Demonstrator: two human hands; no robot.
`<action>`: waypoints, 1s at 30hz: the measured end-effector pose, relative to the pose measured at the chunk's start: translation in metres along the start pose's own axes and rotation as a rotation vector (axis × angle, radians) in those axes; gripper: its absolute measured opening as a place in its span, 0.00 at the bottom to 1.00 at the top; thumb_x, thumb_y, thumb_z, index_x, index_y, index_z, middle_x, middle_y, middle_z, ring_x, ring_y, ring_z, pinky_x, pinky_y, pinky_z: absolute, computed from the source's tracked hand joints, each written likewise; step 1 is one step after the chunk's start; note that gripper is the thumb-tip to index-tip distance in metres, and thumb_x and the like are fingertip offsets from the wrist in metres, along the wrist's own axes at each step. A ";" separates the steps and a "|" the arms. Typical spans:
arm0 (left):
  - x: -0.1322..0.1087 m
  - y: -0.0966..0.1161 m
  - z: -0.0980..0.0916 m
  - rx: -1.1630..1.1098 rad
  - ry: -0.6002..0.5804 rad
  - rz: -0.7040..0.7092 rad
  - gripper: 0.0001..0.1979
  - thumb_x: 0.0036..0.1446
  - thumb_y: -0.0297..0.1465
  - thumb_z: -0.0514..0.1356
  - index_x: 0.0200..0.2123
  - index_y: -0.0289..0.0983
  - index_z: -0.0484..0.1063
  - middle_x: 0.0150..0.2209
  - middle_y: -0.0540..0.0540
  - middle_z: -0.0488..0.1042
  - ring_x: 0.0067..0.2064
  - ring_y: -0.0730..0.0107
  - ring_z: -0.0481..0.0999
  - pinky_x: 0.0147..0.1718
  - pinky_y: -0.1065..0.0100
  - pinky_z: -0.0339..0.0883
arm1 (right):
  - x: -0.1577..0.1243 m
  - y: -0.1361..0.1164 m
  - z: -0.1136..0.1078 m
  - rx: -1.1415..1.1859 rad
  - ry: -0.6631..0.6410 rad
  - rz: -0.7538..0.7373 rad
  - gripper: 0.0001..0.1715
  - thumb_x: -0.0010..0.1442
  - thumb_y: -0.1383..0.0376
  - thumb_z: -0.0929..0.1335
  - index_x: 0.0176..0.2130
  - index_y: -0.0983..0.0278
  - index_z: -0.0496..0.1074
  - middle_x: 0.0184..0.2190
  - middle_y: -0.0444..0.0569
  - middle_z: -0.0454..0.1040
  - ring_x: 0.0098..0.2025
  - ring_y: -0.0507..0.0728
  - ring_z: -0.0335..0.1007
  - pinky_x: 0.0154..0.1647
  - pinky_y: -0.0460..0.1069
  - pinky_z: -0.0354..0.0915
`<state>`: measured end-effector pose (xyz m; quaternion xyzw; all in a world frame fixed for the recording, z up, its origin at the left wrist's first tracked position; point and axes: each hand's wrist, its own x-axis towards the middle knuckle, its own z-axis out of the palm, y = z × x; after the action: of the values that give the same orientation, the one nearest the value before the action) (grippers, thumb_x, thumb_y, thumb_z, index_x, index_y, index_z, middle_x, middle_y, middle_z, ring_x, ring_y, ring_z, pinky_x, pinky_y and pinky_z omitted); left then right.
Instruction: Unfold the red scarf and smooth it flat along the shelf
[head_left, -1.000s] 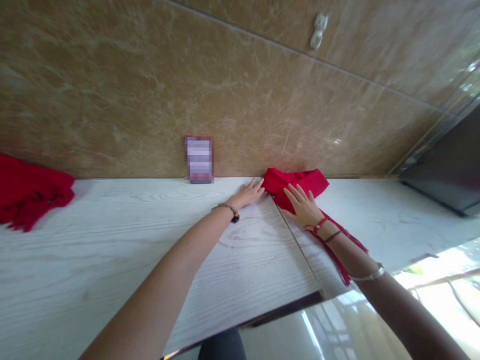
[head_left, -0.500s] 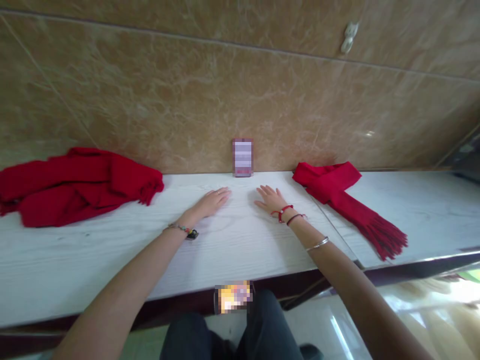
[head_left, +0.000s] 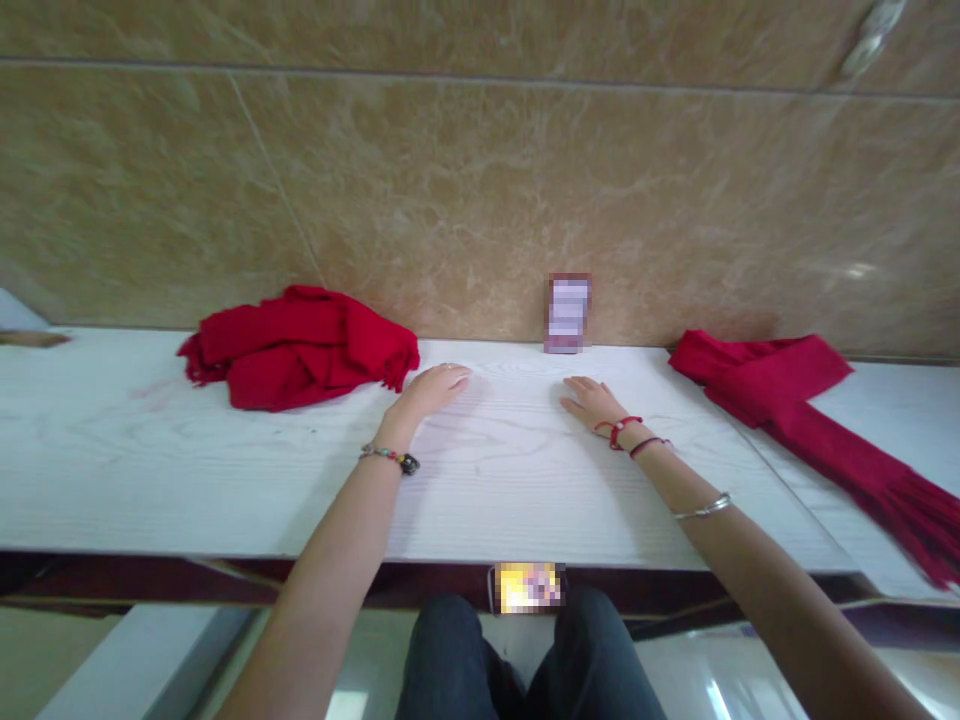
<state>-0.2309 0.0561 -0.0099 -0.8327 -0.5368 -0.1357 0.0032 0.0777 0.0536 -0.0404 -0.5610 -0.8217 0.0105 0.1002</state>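
My left hand [head_left: 431, 388] lies flat on the white table [head_left: 487, 480], fingers stretched out, holding nothing. It rests just right of a crumpled pile of red scarves [head_left: 300, 345], close to its fringe but apart from it. My right hand [head_left: 592, 400] also lies flat and empty near the table's middle. A folded red scarf [head_left: 787, 400] with a fringed end stretches along the table to the right, away from my right hand.
A small blurred card [head_left: 568, 312] leans against the brown marble wall [head_left: 450, 190] behind the table. A blurred item [head_left: 529, 587] sits at the table's front edge above my knees. Another surface [head_left: 142, 655] shows at the lower left.
Both hands have left the folded scarf on the right and moved to the table's middle. The view has swung left, bringing the crumpled red pile near my left hand.
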 end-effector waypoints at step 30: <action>-0.040 -0.076 -0.009 -0.094 0.956 -1.014 0.23 0.60 0.28 0.43 0.57 0.31 0.59 0.60 0.29 0.57 0.62 0.47 0.57 0.54 0.44 0.58 | 0.190 -0.254 0.030 0.387 0.130 -0.194 0.16 0.59 0.66 0.63 0.42 0.68 0.75 0.48 0.55 0.71 0.56 0.59 0.60 0.58 0.51 0.57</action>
<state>-0.3161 0.0517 -0.0212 -0.3276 -0.7926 -0.4950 0.1391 -0.2281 0.1376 -0.0080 -0.4494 -0.8462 0.1219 0.2593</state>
